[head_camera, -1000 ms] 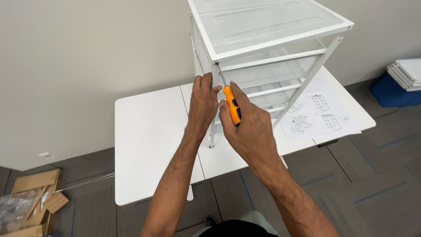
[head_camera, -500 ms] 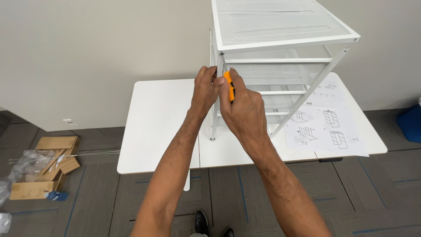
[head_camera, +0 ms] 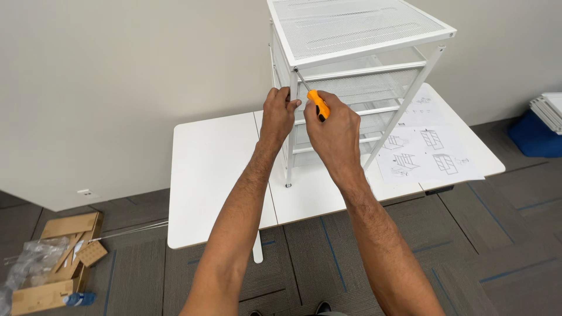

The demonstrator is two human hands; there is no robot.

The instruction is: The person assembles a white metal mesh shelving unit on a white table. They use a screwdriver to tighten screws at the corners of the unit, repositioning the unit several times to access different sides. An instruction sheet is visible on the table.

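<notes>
At the white mesh drawer unit [head_camera: 351, 70], right hand [head_camera: 333, 131] fingers clenched on orange screwdriver [head_camera: 316, 102], left hand [head_camera: 278, 117] gripping frame post [head_camera: 291, 146].

White rack [head_camera: 357, 70] stands on the table [head_camera: 216, 175], its front leg [head_camera: 291, 134] between both hands: left hand [head_camera: 279, 114] grips it, right hand [head_camera: 331, 126] just right with screwdriver [head_camera: 316, 102]. Left of rack the tabletop is open. Right of rack, paper sheets [head_camera: 430, 152] lie flat. Wall close behind rack.
</notes>
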